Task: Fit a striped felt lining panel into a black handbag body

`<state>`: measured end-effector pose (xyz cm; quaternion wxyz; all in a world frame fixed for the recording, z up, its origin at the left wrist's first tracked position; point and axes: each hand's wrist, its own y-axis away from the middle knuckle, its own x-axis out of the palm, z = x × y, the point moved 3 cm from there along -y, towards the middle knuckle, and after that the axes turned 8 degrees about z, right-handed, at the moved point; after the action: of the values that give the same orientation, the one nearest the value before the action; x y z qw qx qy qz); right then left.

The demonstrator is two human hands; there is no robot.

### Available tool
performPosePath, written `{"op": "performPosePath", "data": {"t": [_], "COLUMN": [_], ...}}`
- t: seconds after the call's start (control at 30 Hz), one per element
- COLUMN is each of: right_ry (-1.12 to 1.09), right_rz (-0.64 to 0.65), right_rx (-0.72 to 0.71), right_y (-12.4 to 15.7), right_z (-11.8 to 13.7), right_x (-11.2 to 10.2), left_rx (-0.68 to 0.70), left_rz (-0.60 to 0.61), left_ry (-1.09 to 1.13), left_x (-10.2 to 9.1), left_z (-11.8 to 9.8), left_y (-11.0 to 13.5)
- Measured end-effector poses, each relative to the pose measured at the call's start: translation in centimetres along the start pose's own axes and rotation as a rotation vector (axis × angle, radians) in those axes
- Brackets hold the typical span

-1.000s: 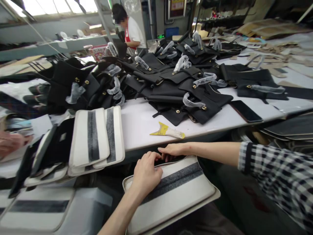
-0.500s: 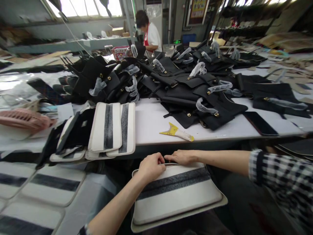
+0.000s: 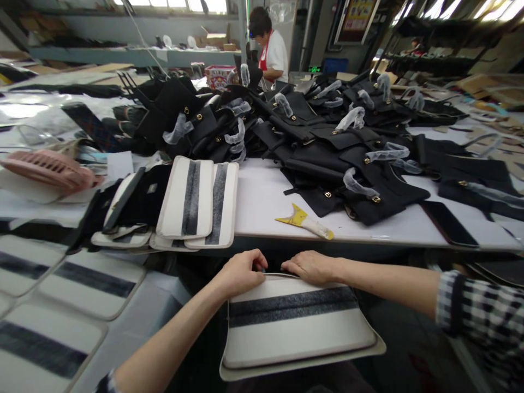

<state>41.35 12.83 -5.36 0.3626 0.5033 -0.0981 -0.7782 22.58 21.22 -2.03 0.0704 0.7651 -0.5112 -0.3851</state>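
A white padded panel with a dark grey stripe point(image 3: 295, 333) lies on my lap below the table edge. My left hand point(image 3: 240, 271) grips its far left edge with curled fingers. My right hand point(image 3: 311, 267) rests on the far edge just to the right, fingers bent over the rim and pressing on it. The two hands are a few centimetres apart.
A stack of similar striped panels point(image 3: 196, 204) lies on the white table point(image 3: 262, 202), more at the lower left point(image 3: 90, 281). A yellow scraper point(image 3: 305, 221) lies ahead. Black bag pieces point(image 3: 327, 147) pile behind, a phone point(image 3: 448, 222) at right. Another person point(image 3: 268, 46) works far back.
The view has shifted rightward and up. The striped panel has turned squarer to me, and both hands have slid along its far edge, staying on it.
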Motion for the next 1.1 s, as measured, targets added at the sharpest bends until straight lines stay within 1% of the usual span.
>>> {"op": "performPosePath", "data": {"t": [0.1,0.17,0.27,0.43,0.67,0.77,0.87,0.97,1.03,1.1], "right_ry": [0.019,0.033,0.054,0.088,0.129,0.131,0.131,0.116,0.101,0.074], "right_rz": [-0.016,-0.02,-0.026,-0.026,-0.001,0.009,0.016,0.015,0.02,0.029], "right_rx": [-0.015,-0.021,-0.026,-0.029,-0.081,-0.112,-0.128,-0.133,-0.134,-0.138], "right_y": [-0.3,-0.5,-0.8,-1.6,-3.1,-3.1,-2.9,-2.6,-2.6,-2.5], "right_z": [0.1,0.2,0.4,1.3,3.3,3.9,4.2,4.4,4.6,4.8], "right_x": [0.0,0.1,0.3,0.3,0.2,0.1,0.0,-0.2,-0.3,-0.5], "left_rx": [-0.034,-0.046,-0.063,-0.085,-0.073,-0.057,-0.033,-0.028,-0.043,-0.059], "left_rz": [-0.011,-0.028,-0.058,-0.08,-0.113,-0.108,-0.054,-0.01,-0.027,-0.073], "left_ry": [0.048,0.061,0.057,0.057,0.104,0.171,0.3,0.456,0.528,0.562], "left_x": [-0.2,0.1,0.4,0.3,1.0,1.1,0.8,0.2,0.1,0.2], "left_z": [1.7,2.1,2.0,1.5,1.8,2.0,2.3,3.0,3.7,4.2], "left_y": [0.4,0.6,0.8,1.1,1.2,1.4,1.8,2.6,3.2,3.5]}}
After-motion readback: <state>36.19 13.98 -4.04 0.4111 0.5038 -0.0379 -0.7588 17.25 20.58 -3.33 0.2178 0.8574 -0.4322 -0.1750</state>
